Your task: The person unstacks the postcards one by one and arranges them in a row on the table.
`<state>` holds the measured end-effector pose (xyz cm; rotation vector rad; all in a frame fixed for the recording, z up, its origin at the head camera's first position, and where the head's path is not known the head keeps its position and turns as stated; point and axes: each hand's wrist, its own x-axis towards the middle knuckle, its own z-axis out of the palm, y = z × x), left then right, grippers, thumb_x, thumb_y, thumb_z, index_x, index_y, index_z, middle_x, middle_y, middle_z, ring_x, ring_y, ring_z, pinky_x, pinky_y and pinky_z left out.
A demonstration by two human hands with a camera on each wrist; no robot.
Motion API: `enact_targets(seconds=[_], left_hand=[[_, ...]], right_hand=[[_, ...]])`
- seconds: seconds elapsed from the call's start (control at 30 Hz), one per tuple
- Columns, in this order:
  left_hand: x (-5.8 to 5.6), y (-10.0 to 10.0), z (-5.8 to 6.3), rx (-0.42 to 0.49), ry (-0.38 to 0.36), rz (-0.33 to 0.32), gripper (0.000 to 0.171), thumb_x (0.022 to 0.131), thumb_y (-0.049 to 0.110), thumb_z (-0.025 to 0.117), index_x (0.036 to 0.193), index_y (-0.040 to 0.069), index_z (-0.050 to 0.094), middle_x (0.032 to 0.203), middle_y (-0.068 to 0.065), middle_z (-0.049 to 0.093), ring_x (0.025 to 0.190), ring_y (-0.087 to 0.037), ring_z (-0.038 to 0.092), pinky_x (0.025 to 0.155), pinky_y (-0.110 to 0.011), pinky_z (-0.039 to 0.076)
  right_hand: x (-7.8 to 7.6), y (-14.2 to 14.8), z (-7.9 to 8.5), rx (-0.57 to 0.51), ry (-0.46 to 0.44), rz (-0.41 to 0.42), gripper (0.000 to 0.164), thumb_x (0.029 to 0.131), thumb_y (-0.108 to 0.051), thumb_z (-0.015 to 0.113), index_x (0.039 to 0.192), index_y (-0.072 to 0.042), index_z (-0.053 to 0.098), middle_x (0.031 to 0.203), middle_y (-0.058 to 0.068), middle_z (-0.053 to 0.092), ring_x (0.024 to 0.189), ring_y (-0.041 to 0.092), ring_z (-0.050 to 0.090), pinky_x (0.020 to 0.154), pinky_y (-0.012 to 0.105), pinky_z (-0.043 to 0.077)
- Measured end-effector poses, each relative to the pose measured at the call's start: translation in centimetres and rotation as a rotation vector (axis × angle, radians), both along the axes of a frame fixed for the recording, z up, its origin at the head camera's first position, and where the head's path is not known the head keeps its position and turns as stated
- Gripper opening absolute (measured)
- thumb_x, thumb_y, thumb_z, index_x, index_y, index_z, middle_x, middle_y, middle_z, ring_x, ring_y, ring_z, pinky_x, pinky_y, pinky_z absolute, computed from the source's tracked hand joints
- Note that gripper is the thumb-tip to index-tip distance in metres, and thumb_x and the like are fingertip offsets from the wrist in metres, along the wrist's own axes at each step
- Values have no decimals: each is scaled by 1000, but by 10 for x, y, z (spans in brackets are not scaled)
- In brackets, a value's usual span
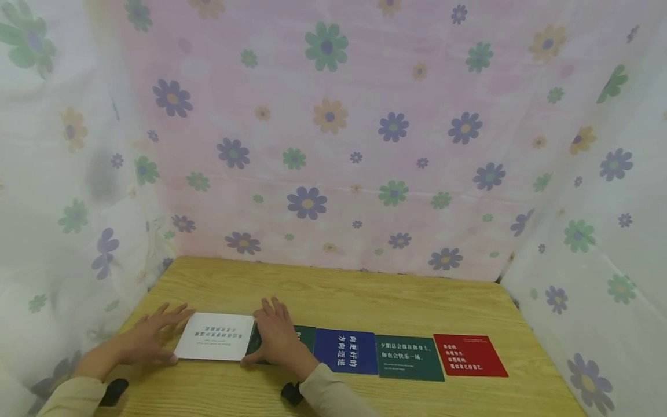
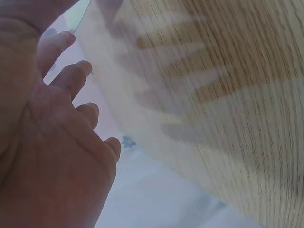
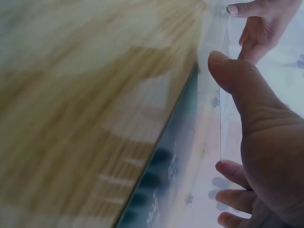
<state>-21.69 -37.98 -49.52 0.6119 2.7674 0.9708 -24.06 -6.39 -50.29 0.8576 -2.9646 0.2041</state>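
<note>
A white card (image 1: 216, 341) with printed lines of text is at the left end of a row of cards. My left hand (image 1: 142, 339) holds its left edge, thumb at the near corner and fingertips at the far one. My right hand (image 1: 281, 339) holds the opposite edge between thumb and fingers. In the right wrist view the white card appears edge-on between both hands, above a dark green card (image 3: 175, 156). That green card (image 1: 306, 335) lies partly hidden beneath my right hand in the head view.
To the right, a blue card (image 1: 359, 365), another green card (image 1: 409, 370) and a red card (image 1: 471, 350) continue the row on the wooden table (image 1: 333, 289). Flower-patterned curtains (image 1: 354, 145) enclose the table at the back and sides.
</note>
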Motion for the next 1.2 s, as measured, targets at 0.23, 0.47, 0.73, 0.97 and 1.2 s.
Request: enact_targets(seconds=[0.23, 0.47, 0.73, 0.97, 1.2], left_hand=[[-8, -8, -9, -2, 11, -37, 99, 68, 31, 87, 155, 16, 43, 159, -33, 25, 134, -75, 3, 97, -89, -4], [-15, -4, -7, -140, 42, -43, 97, 66, 30, 89, 151, 9, 46, 156, -36, 29, 133, -76, 12, 94, -91, 7], [-16, 3, 1, -173, -26, -34, 97, 67, 23, 88, 149, -2, 44, 154, -42, 27, 134, -76, 11, 96, -91, 6], [-20, -9, -17, -96, 3, -79, 97, 72, 22, 84, 157, 10, 38, 161, -32, 18, 129, -78, 7, 93, -90, -1], [-14, 3, -22, -128, 114, -11, 95, 75, 32, 85, 155, 9, 40, 156, -34, 33, 131, -74, 20, 96, -90, 11]], right_hand=[[-1, -3, -5, 4, -23, -13, 96, 64, -73, 83, 139, -18, 58, 161, 7, 40, 153, 28, 30, 123, 41, 31], [-1, -1, -6, -11, -54, -19, 92, 65, -71, 83, 135, -17, 59, 161, 9, 40, 153, 29, 30, 122, 42, 32], [-2, 0, -4, -42, -108, -24, 89, 68, -67, 85, 137, -16, 59, 161, 9, 39, 153, 29, 28, 123, 44, 31], [0, 1, -2, -46, -167, -21, 92, 70, -66, 83, 143, -17, 54, 163, 9, 35, 154, 28, 26, 125, 44, 27], [-1, 14, -4, -111, -158, 67, 94, 81, -65, 75, 154, -17, 42, 166, 10, 30, 154, 28, 26, 125, 46, 26]])
